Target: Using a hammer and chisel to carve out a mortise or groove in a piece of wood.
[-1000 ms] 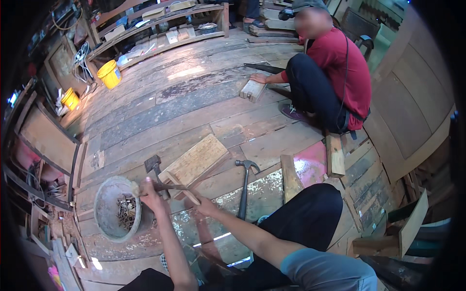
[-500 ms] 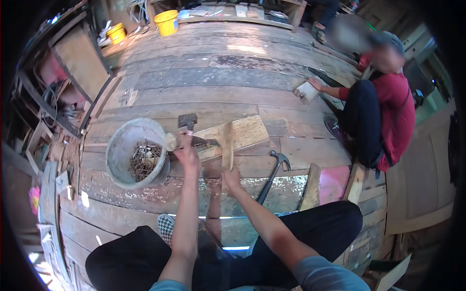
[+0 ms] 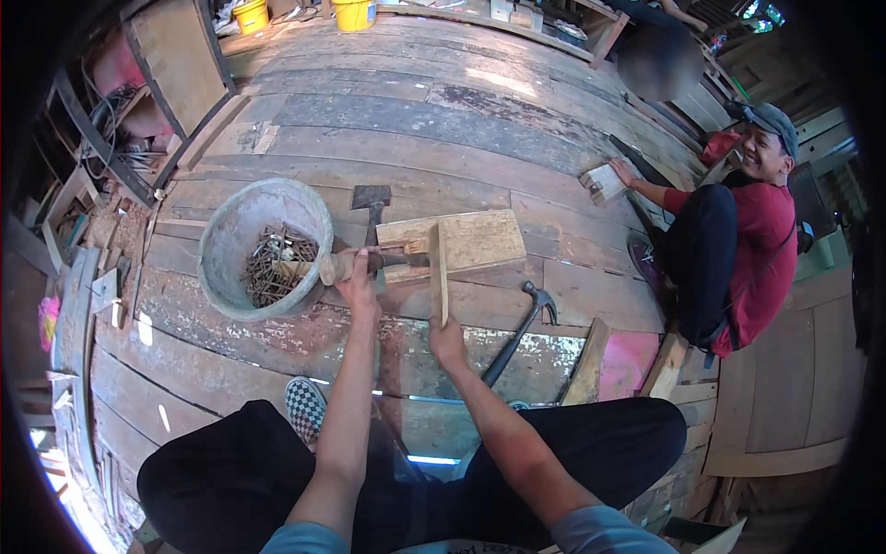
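My left hand [image 3: 358,284] is closed round a chisel [image 3: 399,261] with a thick wooden handle. Its dark blade points right, over the near edge of a short wooden board [image 3: 484,240] on the floor, and its tip lies close to a thin wooden strip [image 3: 440,277]. The strip's lower end is gripped in my right hand [image 3: 448,343], and its upper part crosses the board. Beyond my left hand lies a tool with a flat, dark metal head [image 3: 371,196]; its handle runs toward the hand and is partly hidden. A claw hammer [image 3: 521,332] rests right of my right hand.
A grey bucket [image 3: 217,268] with many rusty nails [image 3: 275,263] stands at left. A person in a red shirt [image 3: 761,249] sits at right, one hand on a pale block [image 3: 604,183]. Wood offcuts [image 3: 586,362] lie near my knee. Yellow buckets [image 3: 354,14] stand far off.
The view has shifted, so the floor things appear higher. The chisel now lies more level across the board's edge, and the strip has turned slightly. Both hands keep their hold.
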`<state>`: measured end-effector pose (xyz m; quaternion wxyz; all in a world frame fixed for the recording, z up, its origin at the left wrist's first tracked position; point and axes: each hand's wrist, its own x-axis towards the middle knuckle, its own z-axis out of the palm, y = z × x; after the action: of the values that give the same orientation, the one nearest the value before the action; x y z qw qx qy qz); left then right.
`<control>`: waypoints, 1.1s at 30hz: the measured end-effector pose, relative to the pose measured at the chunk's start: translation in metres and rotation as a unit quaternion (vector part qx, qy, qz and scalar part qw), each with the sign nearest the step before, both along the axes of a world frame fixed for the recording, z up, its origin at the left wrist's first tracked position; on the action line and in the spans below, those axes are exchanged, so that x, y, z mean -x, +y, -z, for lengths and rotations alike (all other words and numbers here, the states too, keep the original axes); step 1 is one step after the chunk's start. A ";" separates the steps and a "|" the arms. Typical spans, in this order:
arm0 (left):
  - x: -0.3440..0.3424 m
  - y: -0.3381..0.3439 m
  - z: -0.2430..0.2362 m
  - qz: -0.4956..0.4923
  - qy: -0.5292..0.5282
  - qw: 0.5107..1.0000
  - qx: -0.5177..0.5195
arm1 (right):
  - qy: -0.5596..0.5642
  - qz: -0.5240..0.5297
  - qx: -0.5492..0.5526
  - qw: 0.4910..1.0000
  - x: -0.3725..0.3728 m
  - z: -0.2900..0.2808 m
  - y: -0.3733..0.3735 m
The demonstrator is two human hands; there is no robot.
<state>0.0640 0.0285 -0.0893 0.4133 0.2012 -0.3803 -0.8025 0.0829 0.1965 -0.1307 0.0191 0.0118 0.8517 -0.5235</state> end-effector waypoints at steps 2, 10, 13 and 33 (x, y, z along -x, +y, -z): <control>-0.005 0.004 0.000 0.014 0.001 1.000 -0.021 | -0.043 -0.016 -0.130 0.991 -0.001 0.014 0.006; -0.022 -0.006 0.014 -0.005 -0.021 1.000 0.003 | -0.042 0.033 0.201 0.978 0.046 -0.077 -0.019; -0.008 0.012 0.007 0.012 -0.003 1.000 -0.015 | 0.180 -0.030 -0.134 0.974 0.048 0.013 0.011; -0.003 0.009 -0.016 0.035 0.034 0.997 -0.062 | -0.163 -0.001 -0.078 0.984 0.019 -0.029 0.016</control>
<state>0.0669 0.0374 -0.0730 0.3839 0.1857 -0.3223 -0.8451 0.0635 0.2124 -0.1018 0.1571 0.0971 0.8754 -0.4468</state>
